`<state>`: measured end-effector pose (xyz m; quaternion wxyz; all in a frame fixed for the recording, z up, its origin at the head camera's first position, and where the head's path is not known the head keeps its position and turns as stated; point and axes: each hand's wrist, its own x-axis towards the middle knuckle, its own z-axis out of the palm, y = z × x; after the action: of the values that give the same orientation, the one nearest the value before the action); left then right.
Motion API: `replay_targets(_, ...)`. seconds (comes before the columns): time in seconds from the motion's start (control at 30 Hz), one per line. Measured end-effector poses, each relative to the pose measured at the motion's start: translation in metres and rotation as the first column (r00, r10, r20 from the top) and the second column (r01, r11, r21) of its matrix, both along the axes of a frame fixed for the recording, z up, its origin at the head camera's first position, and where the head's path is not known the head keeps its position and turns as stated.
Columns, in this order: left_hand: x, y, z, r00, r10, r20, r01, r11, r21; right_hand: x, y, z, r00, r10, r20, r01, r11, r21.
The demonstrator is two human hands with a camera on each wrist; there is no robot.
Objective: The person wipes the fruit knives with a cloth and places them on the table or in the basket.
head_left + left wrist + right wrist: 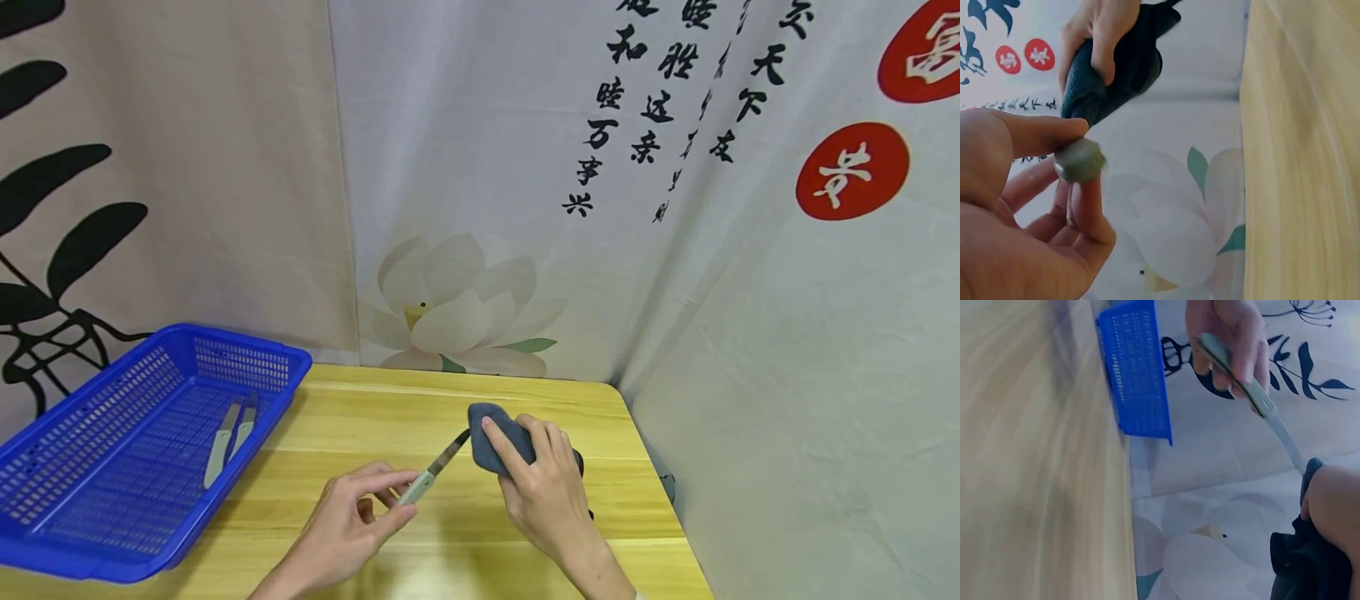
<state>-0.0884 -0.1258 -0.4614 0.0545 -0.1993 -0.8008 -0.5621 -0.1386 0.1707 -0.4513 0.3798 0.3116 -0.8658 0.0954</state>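
A knife (447, 457) with a pale green handle points up and to the right above the table. My left hand (352, 521) pinches its handle between thumb and fingers; the left wrist view shows the butt of the handle (1079, 161) end-on. In my right hand (546, 492) is a bunched dark grey-blue cloth (495, 437), gripped between thumb and fingers. The blade's tip end meets the cloth's left edge, and the very tip is hidden there. From the right wrist view, the blade (1288, 445) runs from the handle down to the cloth (1310, 562).
On the left stands a blue plastic basket (168, 546) with perforated sides. Two pale-handled knives (219, 450) lie inside it, near its right wall. The wooden table (375, 408) ends at a printed curtain (480, 167) behind and on the right.
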Motion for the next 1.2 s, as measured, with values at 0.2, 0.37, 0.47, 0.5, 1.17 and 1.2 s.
replay_targets(0.2, -0.005, 0.002, -0.004, 0.917, 0.127, -0.379, -0.197, 0.969, -0.153, -0.005, 0.012, 0.003, 0.998, -0.064, 0.009, 0.064, 0.997, -0.035)
replay_targets(0.37, -0.015, -0.004, -0.008, 0.753, 0.124, -0.647, -0.35, 0.907, -0.234, -0.002, 0.011, 0.006, 0.999, -0.044, 0.021, 0.045, 0.998, -0.048)
replay_targets(0.47, -0.02, -0.007, -0.01, 0.67, 0.091, -0.737, -0.413, 0.87, -0.268, 0.002, 0.006, 0.008, 0.999, -0.026, 0.027, 0.027, 0.999, -0.044)
replay_targets(0.5, -0.022, -0.008, -0.01, 0.64, 0.079, -0.764, -0.439, 0.854, -0.279, 0.003, 0.004, 0.009, 0.999, -0.021, 0.026, 0.022, 0.999, -0.037)
replay_targets(1.17, -0.036, -0.008, -0.013, 0.231, -0.12, -0.966, -0.658, 0.712, -0.246, 0.025, -0.046, 0.01, 0.997, -0.074, 0.008, 0.069, 0.959, 0.274)
replay_targets(1.2, -0.036, -0.008, -0.013, 0.216, -0.114, -0.97, -0.656, 0.719, -0.23, 0.025, -0.046, 0.011, 0.997, -0.074, 0.009, 0.069, 0.96, 0.273)
